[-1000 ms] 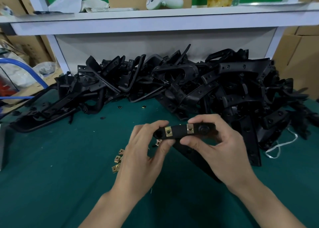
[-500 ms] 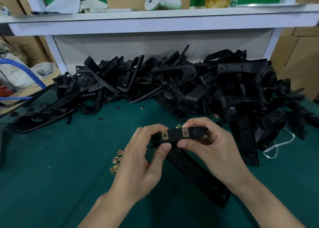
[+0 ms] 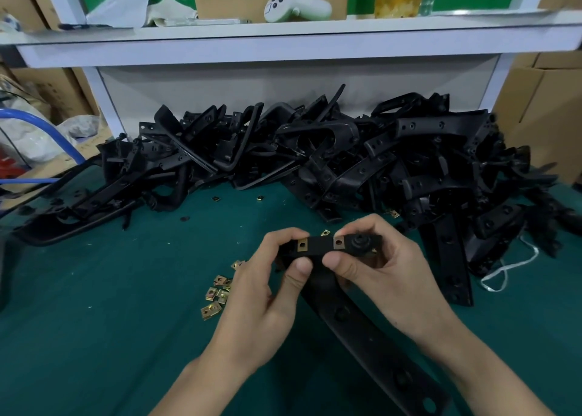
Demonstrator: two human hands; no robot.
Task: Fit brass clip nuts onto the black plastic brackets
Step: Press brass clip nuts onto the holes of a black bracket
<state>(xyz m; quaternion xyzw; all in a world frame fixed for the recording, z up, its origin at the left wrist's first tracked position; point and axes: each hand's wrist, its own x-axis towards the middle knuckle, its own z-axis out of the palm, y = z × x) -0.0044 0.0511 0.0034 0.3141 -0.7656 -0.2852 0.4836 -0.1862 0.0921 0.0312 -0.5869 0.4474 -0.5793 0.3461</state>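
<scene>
Black plastic, the bracket (image 3: 318, 246) is held up over the table's (image 3: 94, 305) middle, its long axis running left to right and its flat face turned to the camera. Two brass nuts (image 3: 302, 245) sit clipped on that face, one towards each hand, and a round boss marks its right end. The left hand (image 3: 261, 292) pinches the left end, thumb under the lower edge and fingers curled over the top. The right hand (image 3: 390, 274) pinches the right part likewise, thumb just below the right nut.

A long black strip (image 3: 371, 340) runs from under the hands to the lower right edge of view; whether it is one piece with the bracket I cannot tell. Loose nuts (image 3: 217, 292) lie in a small cluster just left of the left hand, with a few more scattered nearer the heap.

Left of the hands and towards the person the green cover lies open. Behind, a heap of brackets (image 3: 315, 157) closes the far side from edge to edge and spills forward on the right, near the right hand, beside a white cord (image 3: 504, 269). Above the heap a white shelf (image 3: 283, 45) overhangs.
</scene>
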